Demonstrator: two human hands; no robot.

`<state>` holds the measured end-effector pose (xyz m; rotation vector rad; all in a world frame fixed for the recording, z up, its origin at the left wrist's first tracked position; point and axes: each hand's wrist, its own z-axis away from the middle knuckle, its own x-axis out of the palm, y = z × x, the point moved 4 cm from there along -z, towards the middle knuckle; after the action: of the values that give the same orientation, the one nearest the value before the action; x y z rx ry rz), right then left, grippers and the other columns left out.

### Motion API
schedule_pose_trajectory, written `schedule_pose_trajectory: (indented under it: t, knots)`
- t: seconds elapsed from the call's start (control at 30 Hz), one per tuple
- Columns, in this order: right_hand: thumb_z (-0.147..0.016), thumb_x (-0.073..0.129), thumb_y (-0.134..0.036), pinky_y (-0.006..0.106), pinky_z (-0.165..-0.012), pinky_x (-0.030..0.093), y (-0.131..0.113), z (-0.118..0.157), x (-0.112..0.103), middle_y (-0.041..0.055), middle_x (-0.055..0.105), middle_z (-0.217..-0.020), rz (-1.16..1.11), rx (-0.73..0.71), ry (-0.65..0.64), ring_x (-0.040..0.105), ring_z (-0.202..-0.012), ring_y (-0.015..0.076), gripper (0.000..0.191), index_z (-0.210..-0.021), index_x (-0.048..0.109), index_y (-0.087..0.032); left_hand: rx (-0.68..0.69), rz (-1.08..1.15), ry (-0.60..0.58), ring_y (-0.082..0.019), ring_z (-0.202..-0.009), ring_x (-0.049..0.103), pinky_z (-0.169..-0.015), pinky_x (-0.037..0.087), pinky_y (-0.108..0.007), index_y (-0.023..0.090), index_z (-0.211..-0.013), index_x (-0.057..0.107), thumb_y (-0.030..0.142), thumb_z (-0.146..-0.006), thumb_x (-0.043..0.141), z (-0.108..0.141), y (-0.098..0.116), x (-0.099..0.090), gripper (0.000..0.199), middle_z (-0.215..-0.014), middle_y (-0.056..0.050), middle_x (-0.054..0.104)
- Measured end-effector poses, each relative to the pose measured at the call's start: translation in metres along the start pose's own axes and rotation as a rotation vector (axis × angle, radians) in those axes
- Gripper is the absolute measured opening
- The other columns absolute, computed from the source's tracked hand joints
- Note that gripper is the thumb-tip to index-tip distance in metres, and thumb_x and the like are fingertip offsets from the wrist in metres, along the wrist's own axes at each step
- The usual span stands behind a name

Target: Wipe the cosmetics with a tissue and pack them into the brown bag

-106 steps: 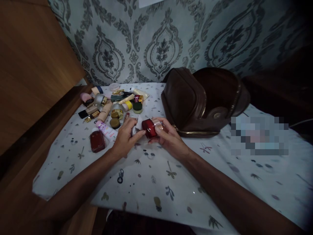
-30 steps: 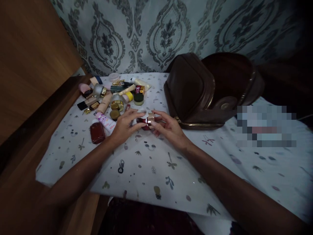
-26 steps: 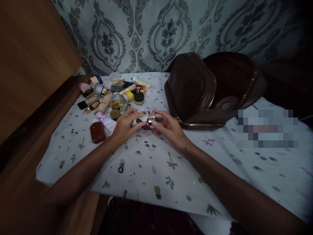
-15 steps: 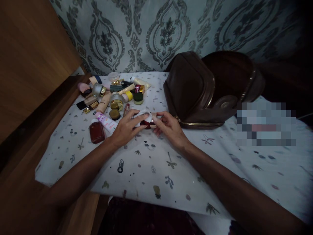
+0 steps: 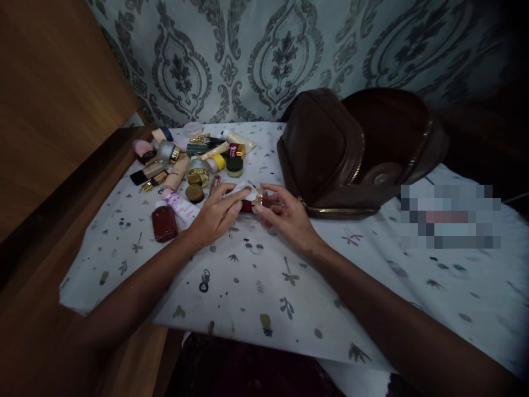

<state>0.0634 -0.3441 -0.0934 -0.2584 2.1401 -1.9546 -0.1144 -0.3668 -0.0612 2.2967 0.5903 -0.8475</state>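
Between my hands, low over the cloth, lies a small dark red bottle [image 5: 247,207] with a clear pinkish end [image 5: 260,197]; its exact kind I cannot tell. My left hand [image 5: 215,214] is closed around a white tissue [image 5: 243,191], pressing it against the bottle. The fingers of my right hand [image 5: 289,214] pinch the pinkish end from the right. Just left of my left hand are a white and purple tube [image 5: 181,206] and a flat bottle of red-brown liquid [image 5: 164,221]. A slim lipstick-like tube [image 5: 215,183] lies behind its knuckles.
Several jars, tubes and brushes crowd the back left, among them a dark green jar [image 5: 235,166] and a gold-lidded jar [image 5: 198,172]. An open brown leather bag [image 5: 320,149] stands at the back right. A wooden panel [image 5: 61,82] borders the left.
My left thumb and fingers have shifted slightly on the tissue, and more of the bottle's pinkish end shows. My right hand keeps its grip.
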Motion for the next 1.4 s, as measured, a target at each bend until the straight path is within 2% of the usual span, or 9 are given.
schedule_pose_trajectory:
  t: [0.2, 0.37, 0.6, 0.7, 0.77, 0.83, 1.1, 1.27, 1.4]
  knots:
    - [-0.079, 0.067, -0.059, 0.026, -0.046, 0.044, -0.003, 0.002, -0.006, -0.0024, 0.06, -0.065, 0.078, 0.019, 0.108, 0.055, -0.049, 0.0133, 0.05, -0.11, 0.059, -0.021, 0.095, -0.126, -0.079, -0.028, -0.123, 0.052, -0.102, 0.048, -0.045, 0.015, -0.143, 0.049, 0.041, -0.098, 0.051, 0.003, 0.003, 0.008, 0.052, -0.13, -0.019, 0.051]
    - [-0.085, 0.055, -0.067, 0.024, -0.039, 0.035, -0.009, 0.005, -0.006, -0.0042, 0.055, -0.048, 0.23, 0.052, 0.082, 0.047, -0.037, 0.0119, 0.048, -0.092, 0.059, -0.02, 0.085, -0.123, 0.0, -0.023, -0.11, 0.059, -0.092, 0.052, -0.039, 0.021, -0.135, 0.058, 0.038, -0.098, 0.052, 0.004, 0.002, 0.008, 0.04, -0.118, -0.012, 0.058]
    - [-0.087, 0.052, -0.067, 0.026, -0.046, 0.043, -0.014, 0.006, -0.005, -0.0027, 0.057, -0.054, 0.319, 0.034, 0.053, 0.054, -0.044, 0.0136, 0.048, -0.092, 0.056, -0.019, 0.061, 0.008, 0.066, -0.019, -0.1, 0.061, -0.088, 0.052, -0.036, 0.022, -0.127, 0.064, 0.032, -0.096, 0.059, 0.003, -0.001, 0.004, 0.033, -0.106, -0.007, 0.06]
    - [-0.084, 0.061, -0.061, 0.027, -0.049, 0.046, -0.01, 0.004, -0.006, 0.0027, 0.065, -0.079, 0.299, 0.007, 0.058, 0.056, -0.052, 0.0125, 0.045, -0.098, 0.058, -0.018, 0.025, 0.031, 0.068, -0.019, -0.101, 0.06, -0.088, 0.052, -0.036, 0.023, -0.127, 0.065, 0.031, -0.094, 0.062, 0.003, -0.005, 0.004, 0.034, -0.106, -0.006, 0.061]
    - [-0.081, 0.066, -0.056, 0.027, -0.049, 0.046, -0.008, 0.003, -0.005, 0.0048, 0.065, -0.099, 0.242, -0.034, 0.049, 0.055, -0.054, 0.0104, 0.05, -0.114, 0.057, -0.02, 0.012, 0.02, 0.066, -0.018, -0.101, 0.06, -0.088, 0.052, -0.035, 0.023, -0.127, 0.065, 0.03, -0.094, 0.062, 0.003, -0.007, 0.004, 0.034, -0.106, -0.006, 0.061]
    - [-0.081, 0.068, -0.054, 0.026, -0.048, 0.046, -0.006, 0.003, -0.004, 0.0041, 0.064, -0.106, 0.198, -0.072, 0.029, 0.054, -0.054, 0.0091, 0.056, -0.125, 0.054, -0.024, 0.014, 0.005, 0.066, -0.018, -0.101, 0.06, -0.088, 0.052, -0.035, 0.024, -0.128, 0.064, 0.03, -0.094, 0.062, 0.003, -0.007, 0.004, 0.035, -0.106, -0.006, 0.061]
    - [-0.08, 0.065, -0.061, 0.023, -0.037, 0.039, -0.008, 0.002, -0.005, -0.0045, 0.055, -0.057, 0.054, 0.064, 0.11, 0.05, -0.041, 0.0112, 0.046, -0.1, 0.059, -0.02, 0.094, -0.064, -0.029, -0.022, -0.112, 0.058, -0.094, 0.051, -0.037, 0.019, -0.139, 0.055, 0.029, -0.098, 0.053, 0.002, 0.005, 0.005, 0.042, -0.118, -0.012, 0.057]
    - [-0.079, 0.066, -0.062, 0.021, -0.034, 0.034, -0.005, 0.001, -0.004, -0.005, 0.052, -0.049, -0.036, 0.123, 0.136, 0.046, -0.037, 0.0095, 0.044, -0.087, 0.059, -0.02, 0.127, -0.121, -0.052, -0.023, -0.112, 0.057, -0.093, 0.052, -0.038, 0.019, -0.136, 0.057, 0.029, -0.099, 0.051, 0.001, 0.009, 0.004, 0.039, -0.12, -0.013, 0.056]
    - [-0.073, 0.072, -0.062, 0.02, -0.034, 0.033, 0.0, 0.002, -0.002, -0.003, 0.054, -0.057, -0.225, 0.202, 0.159, 0.051, -0.042, 0.0095, 0.046, -0.08, 0.055, -0.02, 0.164, -0.145, -0.029, -0.023, -0.114, 0.057, -0.094, 0.052, -0.04, 0.021, -0.134, 0.058, 0.025, -0.099, 0.051, 0.0, 0.011, 0.001, 0.036, -0.123, -0.014, 0.055]
